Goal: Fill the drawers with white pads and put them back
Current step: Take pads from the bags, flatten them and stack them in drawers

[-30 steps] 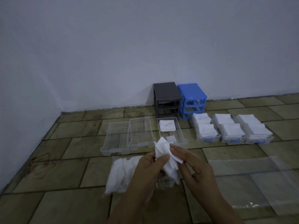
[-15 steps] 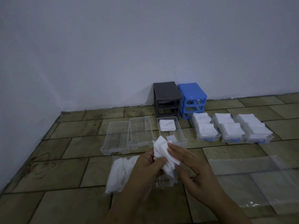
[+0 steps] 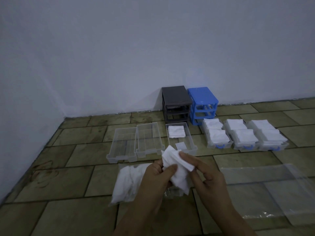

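Your left hand (image 3: 158,174) pinches the bunch of white pads (image 3: 177,169) from below, thumb across its front, while your right hand (image 3: 202,171) grips its right edge between thumb and fingertips. You are squaring the bunch, I judge, so tap the edges level before you lower it. Just beyond your hands lies the part-filled clear drawer (image 3: 190,143), one stack already at its far end; set this bunch into the bare near half. The two empty clear drawers (image 3: 136,142) wait beyond your left hand, and the three filled drawers (image 3: 245,135) beyond your right. The bag of pads (image 3: 126,181) lies on the floor under your left hand. The light is dim, so I cannot count the pads.

Against half a second ago, your right thumb sits higher on the bunch, and the pads look more gathered.
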